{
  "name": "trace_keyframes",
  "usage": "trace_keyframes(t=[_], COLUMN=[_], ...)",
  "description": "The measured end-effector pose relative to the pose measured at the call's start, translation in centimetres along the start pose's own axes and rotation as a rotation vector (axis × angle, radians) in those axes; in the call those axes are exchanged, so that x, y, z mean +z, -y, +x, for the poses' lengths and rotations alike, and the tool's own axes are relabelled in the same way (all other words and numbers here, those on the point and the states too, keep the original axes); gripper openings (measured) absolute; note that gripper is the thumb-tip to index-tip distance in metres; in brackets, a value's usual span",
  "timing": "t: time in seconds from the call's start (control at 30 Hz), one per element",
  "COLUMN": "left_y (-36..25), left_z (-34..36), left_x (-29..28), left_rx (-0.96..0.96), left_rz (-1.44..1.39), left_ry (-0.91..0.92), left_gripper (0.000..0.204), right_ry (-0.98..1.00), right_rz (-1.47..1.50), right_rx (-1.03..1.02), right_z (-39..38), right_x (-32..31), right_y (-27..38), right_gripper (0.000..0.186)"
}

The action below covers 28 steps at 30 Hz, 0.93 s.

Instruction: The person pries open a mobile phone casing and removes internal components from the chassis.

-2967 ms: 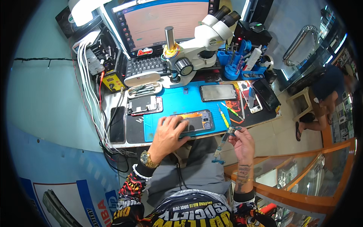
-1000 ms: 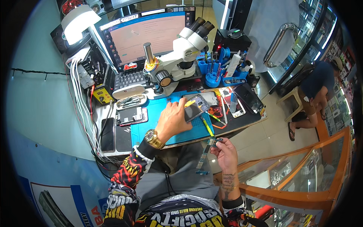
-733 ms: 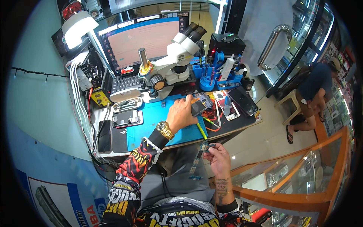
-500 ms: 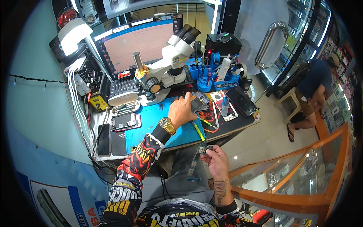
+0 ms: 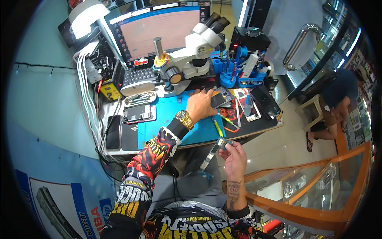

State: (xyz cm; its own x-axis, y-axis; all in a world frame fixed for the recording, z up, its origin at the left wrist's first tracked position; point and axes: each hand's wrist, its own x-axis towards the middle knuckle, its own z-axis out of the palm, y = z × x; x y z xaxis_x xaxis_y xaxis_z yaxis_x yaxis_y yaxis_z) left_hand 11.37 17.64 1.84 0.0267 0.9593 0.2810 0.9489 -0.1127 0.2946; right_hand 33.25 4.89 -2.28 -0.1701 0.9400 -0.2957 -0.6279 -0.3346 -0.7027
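My right hand (image 5: 234,156) pinches the upper end of a long, narrow phone circuit board (image 5: 209,157) between thumb and fingers. The board hangs slanted over my lap, in front of the table edge. My left hand (image 5: 201,105) reaches across the blue work mat (image 5: 163,115), fingers spread and pointing away from me. Its fingertips are near the mat's far edge, right beside a dark flat phone part (image 5: 218,100); whether they touch it I cannot tell. Close to my left wrist lie a yellow-green tool (image 5: 218,126) and a similar slim tool (image 5: 229,120).
A microscope (image 5: 199,46) stands behind the mat, before a monitor (image 5: 159,32) and keyboard (image 5: 137,75). Blue tool holders (image 5: 228,79) and phones (image 5: 266,101) occupy the right side. An opened phone (image 5: 137,114) lies left. A glass display case (image 5: 302,183) and a seated person (image 5: 338,95) are at right.
The whole view has shifted, with the table sliding to the right and up. The circuit board stays in my right hand, its angle slightly changed. My left hand remains beside the dark flat part.
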Motion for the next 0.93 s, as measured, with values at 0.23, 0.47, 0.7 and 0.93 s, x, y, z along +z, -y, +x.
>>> trace_keyframes(t=[0.23,0.47,0.7,0.93], left_y=[3.1,6.4,11.1,13.0], left_z=[-3.1,-22.0,-33.8,-29.9], left_x=[-3.7,-8.0,-9.0,-10.4], left_rx=[0.166,-0.359,-0.771,-0.956], left_rz=[-0.217,-0.497,0.203,0.411], left_ry=[-0.461,-0.756,-0.706,-0.431], left_gripper=[0.041,0.021,0.036,0.078], right_ry=[0.055,0.333,0.303,0.675], right_rz=[-0.137,-0.633,-1.490,-1.083], right_rx=[-0.009,-0.035,-1.003,-0.496], right_z=[2.2,9.1,7.9,-1.5], right_x=[6.3,13.5,14.2,10.0], right_y=[-0.8,-5.8,-7.1,-7.8], right_gripper=[0.039,0.046,0.044,0.031])
